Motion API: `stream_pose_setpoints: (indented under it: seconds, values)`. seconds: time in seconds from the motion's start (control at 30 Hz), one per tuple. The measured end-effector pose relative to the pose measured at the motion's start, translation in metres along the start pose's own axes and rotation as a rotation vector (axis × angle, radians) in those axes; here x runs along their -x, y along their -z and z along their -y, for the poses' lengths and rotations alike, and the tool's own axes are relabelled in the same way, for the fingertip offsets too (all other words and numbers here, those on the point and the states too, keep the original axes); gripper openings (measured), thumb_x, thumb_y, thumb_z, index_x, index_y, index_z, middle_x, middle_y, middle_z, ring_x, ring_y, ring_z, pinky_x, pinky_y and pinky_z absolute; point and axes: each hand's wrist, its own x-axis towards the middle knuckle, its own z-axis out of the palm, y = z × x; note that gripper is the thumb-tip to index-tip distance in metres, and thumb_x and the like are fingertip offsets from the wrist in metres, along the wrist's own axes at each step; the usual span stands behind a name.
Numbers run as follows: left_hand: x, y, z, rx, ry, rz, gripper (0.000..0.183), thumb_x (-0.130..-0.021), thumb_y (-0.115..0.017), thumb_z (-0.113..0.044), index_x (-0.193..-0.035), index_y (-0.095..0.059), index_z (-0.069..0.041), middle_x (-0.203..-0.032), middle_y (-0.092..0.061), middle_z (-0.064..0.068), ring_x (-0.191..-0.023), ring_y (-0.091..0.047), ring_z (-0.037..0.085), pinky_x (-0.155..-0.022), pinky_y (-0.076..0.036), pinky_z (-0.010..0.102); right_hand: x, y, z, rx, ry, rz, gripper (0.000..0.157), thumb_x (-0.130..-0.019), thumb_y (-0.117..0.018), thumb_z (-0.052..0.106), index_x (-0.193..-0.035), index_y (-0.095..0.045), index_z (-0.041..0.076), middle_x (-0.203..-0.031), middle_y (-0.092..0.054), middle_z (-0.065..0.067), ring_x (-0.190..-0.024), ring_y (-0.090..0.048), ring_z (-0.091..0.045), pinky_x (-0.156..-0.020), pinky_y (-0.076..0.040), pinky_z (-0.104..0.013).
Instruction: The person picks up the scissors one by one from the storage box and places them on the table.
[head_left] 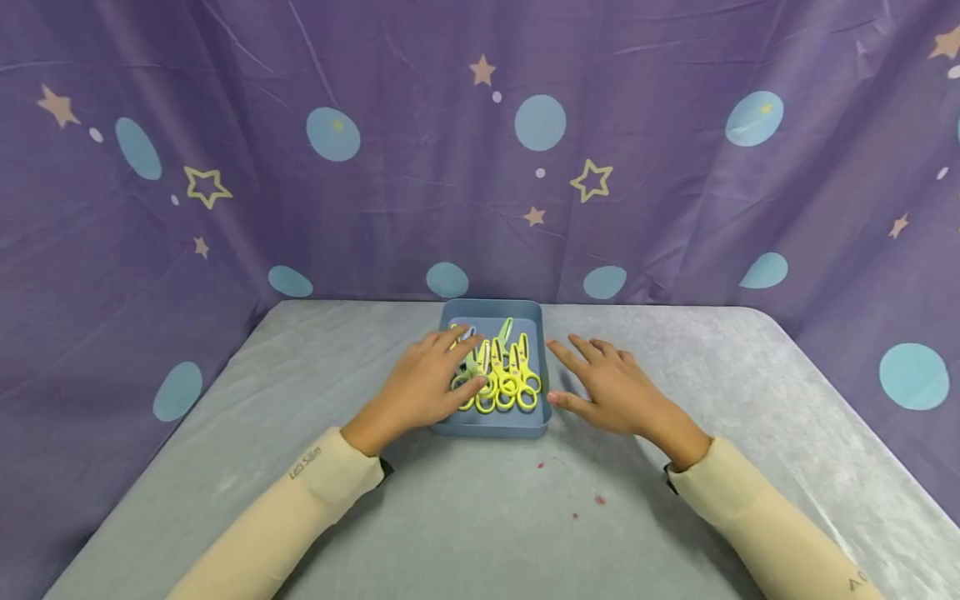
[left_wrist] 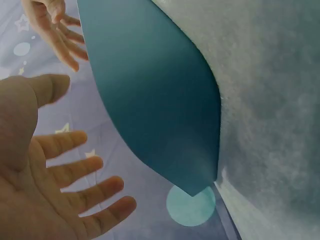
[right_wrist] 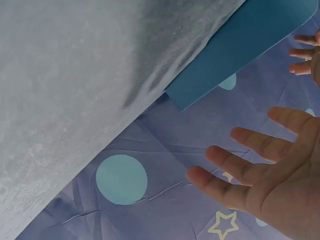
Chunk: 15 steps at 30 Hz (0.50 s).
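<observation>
A shallow blue tray [head_left: 491, 431] stands on the table in the head view, holding several pairs of yellow-green scissors [head_left: 527, 379]. Over the tray's left side is my left hand [head_left: 427, 379], its fingers spread above the scissors and hiding part of them. The left wrist view shows this hand [left_wrist: 45, 175] higher than the tray's blue wall [left_wrist: 160, 90], holding nothing. My right hand [head_left: 611, 387] hovers just right of the tray with fingers extended. Nothing lies in its palm [right_wrist: 280, 180] in the right wrist view.
The table [head_left: 487, 525] has a grey cover with a few small red spots [head_left: 599, 500] in front of the tray. A purple curtain [head_left: 420, 217] with stars and circles surrounds the back and both sides.
</observation>
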Motion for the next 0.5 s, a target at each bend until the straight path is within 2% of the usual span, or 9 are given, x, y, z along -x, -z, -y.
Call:
stream_pose_setpoints:
  seconds: [0.17, 0.37, 0.5]
  values:
    - [-0.002, 0.004, 0.008, 0.057, 0.128, -0.025, 0.060, -0.098, -0.059, -0.047, -0.148, -0.050, -0.015, -0.149, -0.044, 0.015, -0.131, -0.044, 0.037, -0.097, -0.044, 0.059, -0.006, 0.000, 0.001, -0.005, 0.021, -0.030, 0.077, -0.096, -0.052, 0.064, -0.158, -0.035, 0.022, -0.153, -0.040, -0.020, -0.131, -0.042, -0.046, -0.095, -0.039, -0.067]
    - [-0.003, 0.005, 0.018, 0.222, 0.304, -0.009, 0.062, -0.098, -0.059, -0.043, -0.148, -0.047, -0.009, -0.149, -0.042, 0.014, -0.135, -0.040, 0.036, -0.103, -0.041, 0.057, -0.019, 0.000, 0.004, -0.012, 0.055, -0.059, 0.071, -0.096, -0.057, 0.057, -0.155, -0.041, 0.019, -0.146, -0.048, -0.018, -0.126, -0.048, -0.044, -0.093, -0.042, -0.065]
    - [-0.004, 0.004, 0.025, 0.292, 0.366, 0.010, 0.063, -0.098, -0.060, -0.041, -0.149, -0.045, -0.007, -0.148, -0.043, 0.016, -0.136, -0.041, 0.036, -0.107, -0.037, 0.056, -0.028, 0.001, 0.007, -0.023, 0.065, -0.076, 0.068, -0.097, -0.059, 0.054, -0.152, -0.045, 0.018, -0.143, -0.051, -0.018, -0.123, -0.050, -0.042, -0.093, -0.043, -0.064]
